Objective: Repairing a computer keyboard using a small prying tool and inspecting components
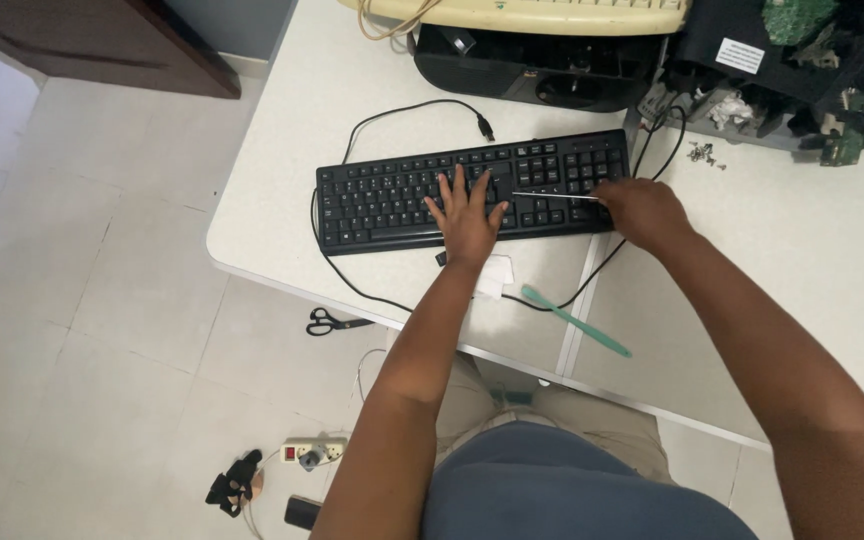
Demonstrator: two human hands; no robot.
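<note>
A black keyboard [392, 195] lies on the white table [282, 180], its cable looping around its left side and ending in a loose plug [487, 128]. My left hand [467, 212] rests flat on the keys near the middle, fingers spread. At the keyboard's right end, my right hand [642, 212] grips a thin metal rod [552, 196]. The rod's tip points left over the keys toward my left hand.
A teal toothbrush [577, 322] and a small white paper [495, 275] lie near the table's front edge. Dismantled black equipment [552, 70], a beige keyboard [522, 15] and loose screws [704, 153] sit at the back. Scissors [334, 322], a power strip [312, 453] and a phone [302, 512] lie on the tiled floor.
</note>
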